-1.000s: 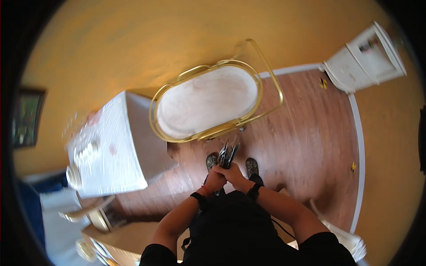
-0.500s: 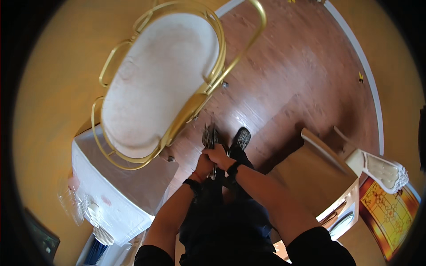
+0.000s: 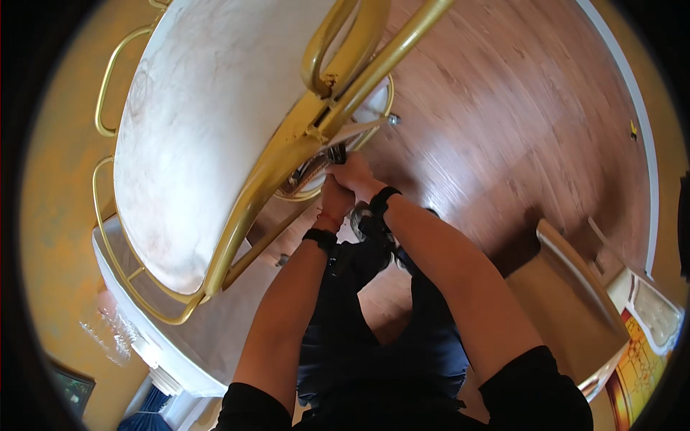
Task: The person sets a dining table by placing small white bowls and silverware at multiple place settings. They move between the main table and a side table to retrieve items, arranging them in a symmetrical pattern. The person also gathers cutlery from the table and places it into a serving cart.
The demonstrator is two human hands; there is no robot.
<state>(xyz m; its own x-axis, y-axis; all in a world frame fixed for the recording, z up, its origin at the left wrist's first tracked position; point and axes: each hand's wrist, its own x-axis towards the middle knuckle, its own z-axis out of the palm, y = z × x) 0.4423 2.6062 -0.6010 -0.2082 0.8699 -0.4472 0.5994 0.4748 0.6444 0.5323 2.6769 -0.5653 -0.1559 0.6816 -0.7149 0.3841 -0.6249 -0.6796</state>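
Note:
Both of my hands meet at the near side of a gold-framed trolley [image 3: 262, 183] with an oval, pale marble-look top [image 3: 194, 136]. My right hand [image 3: 353, 174] is closed, and a small dark object [image 3: 336, 154] sticks out beyond its fingers. Just below it, my left hand [image 3: 336, 197] is also closed, pressed against the right one. What lies inside the fingers is hidden. Under the gold rail, beside my hands, part of a lower shelf [image 3: 305, 192] shows with dark and brown items on it, too covered to name.
A white-draped table [image 3: 172, 334] with crumpled clear plastic stands at the left. On the right are a brown-topped piece of furniture [image 3: 568, 302] and a tufted white chair back [image 3: 650, 312]. Wood floor [image 3: 489, 122] spreads along the trolley's right side.
I have bent closer to the trolley, so it fills more of the view. My joined hands have moved forward from above my feet to the lower shelf under the gold rail.

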